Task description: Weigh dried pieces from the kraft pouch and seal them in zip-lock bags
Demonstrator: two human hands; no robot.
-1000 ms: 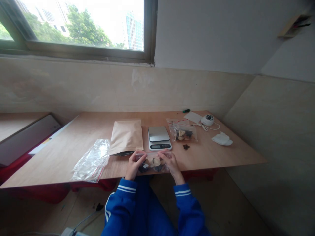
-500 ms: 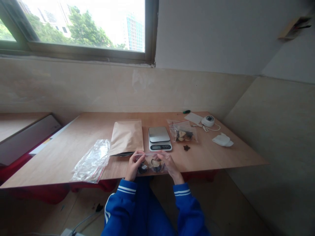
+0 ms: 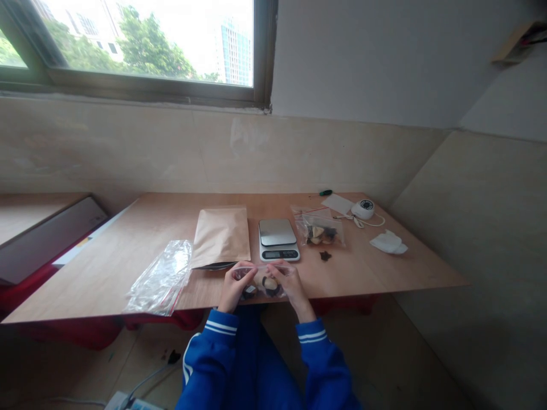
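Observation:
A clear zip bag (image 3: 261, 281) with dark and pale dried pieces inside lies at the table's front edge, between my two hands. My left hand (image 3: 235, 286) pinches the left part of its top edge between thumb and fingers. On the right part of the same edge, my right hand (image 3: 292, 287) has its fingers closed too. Just beyond the hands is a digital kitchen scale (image 3: 279, 239) with a bare steel plate. Left of the scale lies a brown kraft pouch (image 3: 221, 236), its dark opening facing me.
Flat clear bags (image 3: 162, 279) lie at the left front. Right of the scale are a filled zip bag (image 3: 320, 232) and a loose dark piece (image 3: 325, 256). Farther right are a white dome camera (image 3: 363, 209) with its cable and a crumpled white tissue (image 3: 388, 242).
My right hand has shifted slightly left along the bag's top edge, closer to my left hand. The bag stays held in both hands, and the view has shifted a little.

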